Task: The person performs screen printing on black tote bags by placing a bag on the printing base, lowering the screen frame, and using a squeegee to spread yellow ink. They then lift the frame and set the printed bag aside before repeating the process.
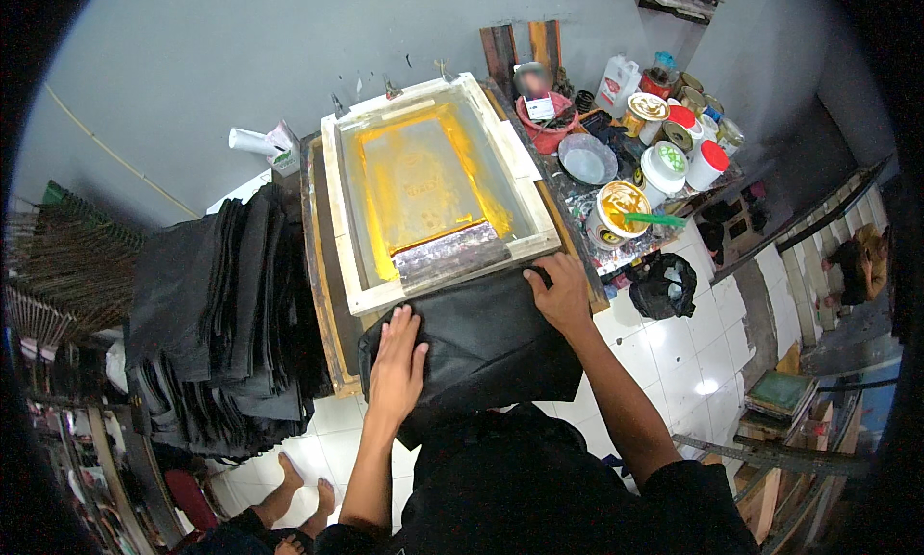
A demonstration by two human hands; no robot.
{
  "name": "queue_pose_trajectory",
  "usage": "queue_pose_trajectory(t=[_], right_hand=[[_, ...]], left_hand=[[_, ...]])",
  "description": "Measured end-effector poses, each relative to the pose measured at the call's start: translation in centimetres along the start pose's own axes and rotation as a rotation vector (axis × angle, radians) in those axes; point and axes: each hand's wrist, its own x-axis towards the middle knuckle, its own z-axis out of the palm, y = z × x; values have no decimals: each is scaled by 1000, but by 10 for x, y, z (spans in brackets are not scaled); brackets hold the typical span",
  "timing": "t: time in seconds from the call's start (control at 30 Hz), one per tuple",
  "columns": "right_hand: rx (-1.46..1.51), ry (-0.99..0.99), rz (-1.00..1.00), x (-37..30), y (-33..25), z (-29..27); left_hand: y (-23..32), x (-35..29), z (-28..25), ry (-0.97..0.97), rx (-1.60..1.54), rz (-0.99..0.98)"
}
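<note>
A wooden screen-printing frame (339,218) lies in front of me, its mesh smeared with yellow ink around a paler middle. Across the near end of the mesh rests a squeegee (448,254) with a stained, worn face. Black fabric (472,338) sticks out from under the frame's near edge and hangs toward my body. My left hand (395,364) lies on the fabric's left part, fingers stretched out and nearly flat. At the right, my right hand (560,290) has its thumb and bent fingers closed on the fabric's edge, close to the frame's near right corner.
Stacked black fabric pieces (207,305) hang at the left. At the right, a side table carries an ink tub (621,213) with a green-handled tool, a bowl (587,159) and several jars. A black plastic bag (662,285) sits on the floor. Another person's feet (306,488) show lower left.
</note>
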Motion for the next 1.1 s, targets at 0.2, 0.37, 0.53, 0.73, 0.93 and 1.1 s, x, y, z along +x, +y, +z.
queue_pose_trajectory(t=[0.2, 0.37, 0.53, 0.73, 0.93, 1.1], right_hand=[[-17, -36, 20, 1, -3, -1], [8, -21, 6, 0, 3, 3], [-4, -9, 13, -1, 4, 3], [11, -13, 40, 0, 1, 1], [18, -8, 41, 0, 0, 1], [17, -8, 43, -1, 4, 1]], left_hand=[[12, -29, -30, 553, 84, -331], [-19, -45, -25, 313, -204, -534], [-29, -35, -33, 327, -795, -719], [-55, -34, -34, 293, -912, -761], [-55, -27, -25, 337, -641, -719], [-39, -21, -39, 327, -291, -668]])
